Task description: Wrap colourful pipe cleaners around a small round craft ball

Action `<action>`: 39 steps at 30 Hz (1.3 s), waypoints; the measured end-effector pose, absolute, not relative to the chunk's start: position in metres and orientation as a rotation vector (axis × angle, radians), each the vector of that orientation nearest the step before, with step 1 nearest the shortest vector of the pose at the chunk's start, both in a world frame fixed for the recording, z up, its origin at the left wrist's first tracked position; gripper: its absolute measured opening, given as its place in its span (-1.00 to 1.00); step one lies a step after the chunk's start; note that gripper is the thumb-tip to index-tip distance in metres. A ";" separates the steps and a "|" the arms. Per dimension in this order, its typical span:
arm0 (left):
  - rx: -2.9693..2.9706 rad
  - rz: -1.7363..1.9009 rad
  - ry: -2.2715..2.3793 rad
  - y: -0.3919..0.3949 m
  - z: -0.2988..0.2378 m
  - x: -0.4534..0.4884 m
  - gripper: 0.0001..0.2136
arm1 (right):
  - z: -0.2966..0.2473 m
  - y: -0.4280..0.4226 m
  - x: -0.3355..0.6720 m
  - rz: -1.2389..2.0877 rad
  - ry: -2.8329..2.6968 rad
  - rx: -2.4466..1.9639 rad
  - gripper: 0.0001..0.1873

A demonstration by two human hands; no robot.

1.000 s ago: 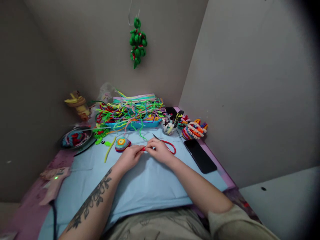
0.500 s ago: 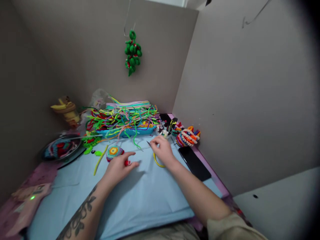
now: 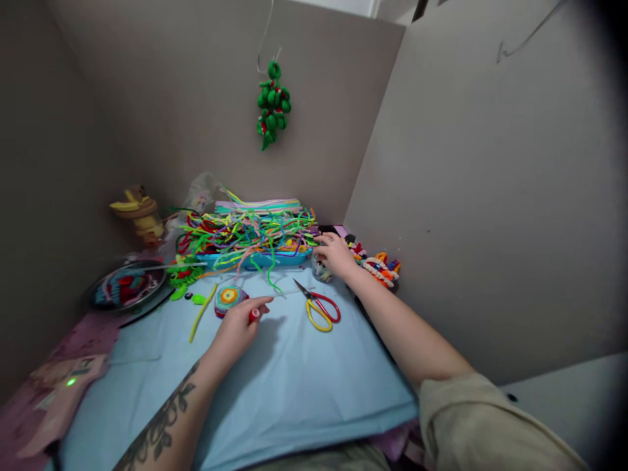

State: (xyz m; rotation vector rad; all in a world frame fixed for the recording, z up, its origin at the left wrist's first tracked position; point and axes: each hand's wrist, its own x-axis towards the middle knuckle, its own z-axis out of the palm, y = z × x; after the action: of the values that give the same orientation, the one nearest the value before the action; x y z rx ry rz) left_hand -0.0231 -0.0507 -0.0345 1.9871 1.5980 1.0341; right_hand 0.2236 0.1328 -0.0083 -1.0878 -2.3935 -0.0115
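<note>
Two hands are seen over a pale blue mat (image 3: 294, 386) that fills the lower middle of the frame. A tangled pile of pipe cleaners (image 3: 245, 229) is heaped in a blue tray (image 3: 260, 260) at the mat's far edge, centre frame. A dark round plate (image 3: 122, 288) is set at mid left.

The right hand (image 3: 336, 254) is stretched to the right end of the tray, fingers curled down over a small cup (image 3: 320, 269). Whether anything is gripped there cannot be told. The left hand (image 3: 235, 327) is held left of centre, with a small red piece (image 3: 254, 316) pinched narrowly between thumb and fingers, just above the mat.

Red-and-yellow scissors (image 3: 318, 307) are laid slightly open between the two hands, tip towards the tray. A coiled multicolour disc (image 3: 228, 297) is parked just beyond the left hand.

Risks, as judged:
- The cup could be tipped by the reaching fingers, since it is small and crowded by the tray.
- Loose strands could be snagged and dragged off the pile.
- The red piece could be dropped, as the pinch is light.
- A forearm could be caught on the exposed scissor tip.
</note>
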 end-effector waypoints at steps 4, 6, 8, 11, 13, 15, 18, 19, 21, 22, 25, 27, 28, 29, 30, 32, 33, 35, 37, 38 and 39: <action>1.905 1.016 1.651 -0.052 -0.029 -0.021 -0.72 | 0.011 0.136 0.236 0.192 -2.214 -0.992 -0.90; 1.838 0.952 1.665 -0.053 -0.025 -0.019 -0.66 | 0.025 0.132 0.239 0.357 -1.989 -0.955 -0.94; 1.756 0.980 1.664 -0.054 -0.023 -0.016 -0.65 | 0.035 0.118 0.235 0.619 -1.684 -0.917 -0.90; 1.627 1.176 1.606 -0.054 -0.020 -0.009 -0.74 | 0.028 0.076 0.207 1.258 -1.264 -0.787 -0.83; 1.590 1.246 1.542 -0.052 -0.020 -0.004 -0.67 | 0.011 0.042 0.180 1.665 -1.155 -0.719 -0.79; 1.628 1.278 1.456 -0.050 -0.021 -0.001 -0.66 | -0.008 0.014 0.156 1.928 -1.090 -0.689 -0.78; 1.684 1.280 1.398 -0.049 -0.024 -0.003 -0.67 | -0.028 -0.010 0.137 1.932 -1.205 -0.720 -0.80; 1.694 1.259 1.432 -0.049 -0.025 -0.005 -0.68 | -0.031 -0.012 0.135 1.812 -1.269 -0.744 -0.78; 1.766 1.190 1.524 -0.050 -0.027 -0.007 -0.73 | -0.033 -0.013 0.137 1.566 -1.396 -0.755 -0.70; 1.834 1.148 1.549 -0.050 -0.028 -0.008 -0.77 | -0.033 -0.012 0.139 1.487 -1.451 -0.743 -0.67; 2.054 1.017 1.535 -0.052 -0.031 -0.009 -0.83 | -0.038 -0.007 0.143 1.450 -1.504 -0.722 -0.72; 2.107 0.946 1.548 -0.053 -0.033 -0.009 -0.81 | -0.045 -0.002 0.144 1.474 -1.400 -0.751 -0.70; 2.110 0.920 1.562 -0.053 -0.034 -0.010 -0.79 | -0.049 0.000 0.144 1.497 -1.341 -0.757 -0.69; 2.101 0.896 1.575 -0.053 -0.034 -0.010 -0.77 | -0.053 0.002 0.145 1.523 -1.295 -0.752 -0.68; 2.084 0.879 1.589 -0.053 -0.034 -0.010 -0.76 | -0.057 0.003 0.145 1.546 -1.265 -0.739 -0.68; 2.039 0.883 1.635 -0.053 -0.034 -0.009 -0.77 | -0.061 0.002 0.144 1.573 -1.246 -0.712 -0.67; 2.026 0.894 1.656 -0.054 -0.033 -0.008 -0.76 | -0.062 0.000 0.143 1.584 -1.245 -0.706 -0.67; 2.043 0.894 1.669 -0.054 -0.031 -0.006 -0.75 | -0.062 -0.003 0.141 1.615 -1.249 -0.697 -0.66; 2.079 0.855 1.641 -0.055 -0.029 -0.005 -0.74 | -0.058 -0.005 0.141 1.639 -1.244 -0.673 -0.66; 2.083 0.834 1.629 -0.055 -0.028 -0.006 -0.72 | -0.055 -0.005 0.141 1.625 -1.201 -0.658 -0.66; 2.066 0.824 1.630 -0.056 -0.026 -0.008 -0.72 | -0.051 -0.003 0.144 1.590 -1.128 -0.643 -0.65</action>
State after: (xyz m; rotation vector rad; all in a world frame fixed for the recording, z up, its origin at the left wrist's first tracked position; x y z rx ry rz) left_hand -0.0080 -0.0556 -0.0262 2.0659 1.6304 0.8243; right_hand 0.1437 -0.0027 -0.0511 -0.6432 -1.1275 1.5897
